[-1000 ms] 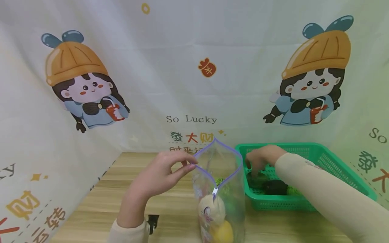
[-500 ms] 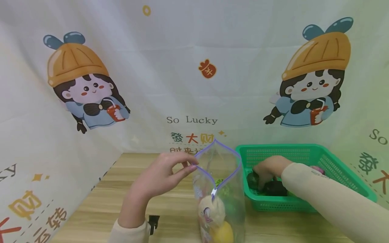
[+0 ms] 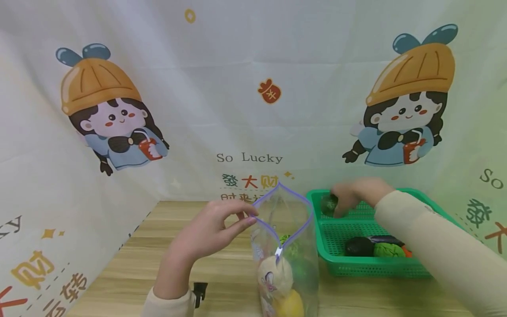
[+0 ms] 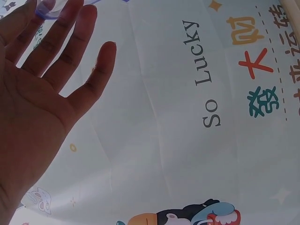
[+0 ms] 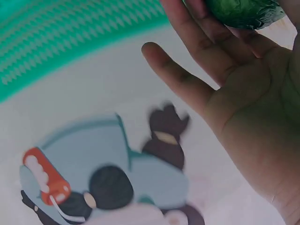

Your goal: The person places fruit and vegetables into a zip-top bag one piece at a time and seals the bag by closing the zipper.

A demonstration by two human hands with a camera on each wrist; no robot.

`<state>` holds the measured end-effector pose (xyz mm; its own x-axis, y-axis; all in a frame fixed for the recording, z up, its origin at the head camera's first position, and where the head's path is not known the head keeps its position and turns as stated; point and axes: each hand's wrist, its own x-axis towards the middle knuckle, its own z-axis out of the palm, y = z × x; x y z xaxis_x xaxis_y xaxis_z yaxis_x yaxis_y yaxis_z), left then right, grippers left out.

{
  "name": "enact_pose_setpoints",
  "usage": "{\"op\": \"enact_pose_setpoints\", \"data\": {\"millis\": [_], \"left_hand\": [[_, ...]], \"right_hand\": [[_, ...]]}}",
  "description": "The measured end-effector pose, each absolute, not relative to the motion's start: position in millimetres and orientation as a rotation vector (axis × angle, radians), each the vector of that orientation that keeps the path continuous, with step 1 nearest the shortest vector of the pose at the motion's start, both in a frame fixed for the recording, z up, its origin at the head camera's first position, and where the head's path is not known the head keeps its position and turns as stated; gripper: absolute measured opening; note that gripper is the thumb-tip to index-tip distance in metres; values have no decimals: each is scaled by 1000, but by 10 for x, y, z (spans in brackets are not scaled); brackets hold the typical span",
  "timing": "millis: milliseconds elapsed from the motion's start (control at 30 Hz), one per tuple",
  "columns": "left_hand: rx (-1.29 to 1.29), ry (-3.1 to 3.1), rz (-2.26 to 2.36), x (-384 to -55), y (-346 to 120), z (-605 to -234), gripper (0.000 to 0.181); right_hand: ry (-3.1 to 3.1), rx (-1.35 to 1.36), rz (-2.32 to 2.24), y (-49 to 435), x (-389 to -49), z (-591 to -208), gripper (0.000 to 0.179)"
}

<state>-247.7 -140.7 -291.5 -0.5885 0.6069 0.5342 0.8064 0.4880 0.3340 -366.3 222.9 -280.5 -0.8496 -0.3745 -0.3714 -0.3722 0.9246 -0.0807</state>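
Note:
My left hand pinches the left rim of an upright clear zip bag; its purple-edged mouth stands wide. Through the bag's wall show a beige round thing, a yellow fruit and some greenery. In the left wrist view, the little finger of my left hand is held away from the bag. My right hand, slightly blurred, holds a dark green, crinkly-skinned vegetable above the left part of the green basket. The right wrist view shows this vegetable at the fingers, partly cut off.
Inside the basket lie a blackish rounded vegetable, a long purple eggplant, a light green leafy vegetable and something orange-red. A printed cloth hangs behind the wooden table.
My right hand went down into the basket's left side, took the dark green vegetable and lifted it up. The left hand and the bag have stayed nearly still.

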Motion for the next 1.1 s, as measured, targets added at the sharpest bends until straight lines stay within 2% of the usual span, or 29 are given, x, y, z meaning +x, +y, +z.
{"op": "enact_pose_setpoints", "data": {"millis": [133,333,733,1100], "left_hand": [[-1197,-2382,-793,-2482,-1413,-2912,13],[-1196,-2397,-781,-2490,-1396,-2895,13],[-1197,-2383,-800,-2474,-1407,-2922,12],[-1262,-2298,-809,-2507,-1415,-2926,11]], "right_hand": [[2773,-645,-42,2206,-3616,-2418,78],[2896,-728,-139,2136,-3442,-1961,88],[2956,-915,-164,1791,-3084,-1685,87],[2880,-1133,-1,1362,-2718,-1789,56]]}}
